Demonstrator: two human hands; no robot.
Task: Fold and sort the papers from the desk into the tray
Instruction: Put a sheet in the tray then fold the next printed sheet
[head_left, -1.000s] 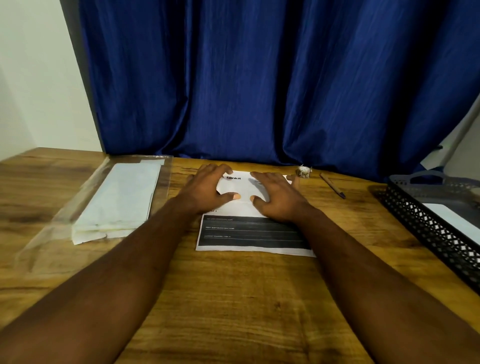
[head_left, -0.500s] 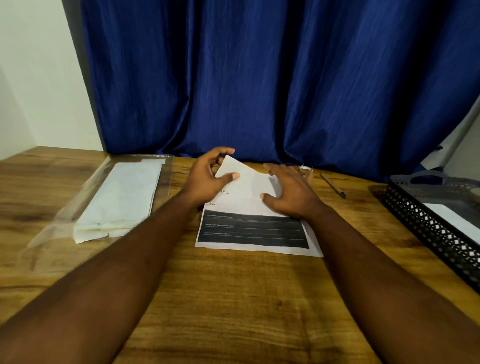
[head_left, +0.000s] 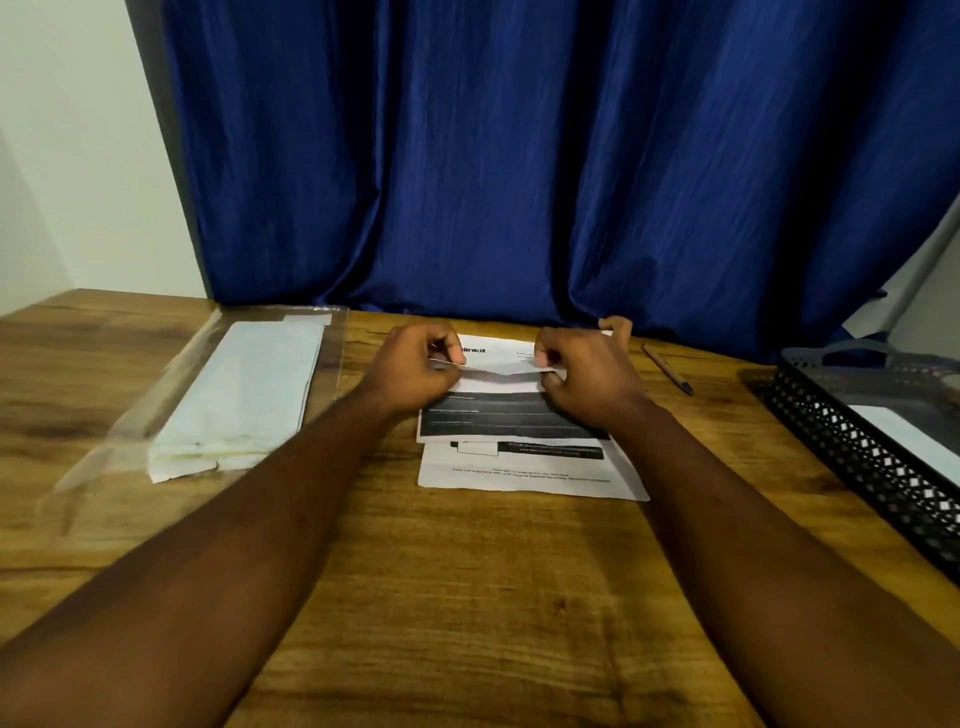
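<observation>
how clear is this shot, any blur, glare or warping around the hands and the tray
Head view: dim light; the left hand and right hand pinching the printed paper look slightly motion-blurred, its small print unreadable; head view, left: faint sheen on the plastic sleeve; head view, right edge: the black tray is soft and lens-stretched.

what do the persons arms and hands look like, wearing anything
The left hand and right hand are bare, no gloves. The left forearm and right forearm are bare too, no sleeve in view down to the frame's edge. No watch or band shows at either wrist. No ring shows, though some fingers are hidden.
</observation>
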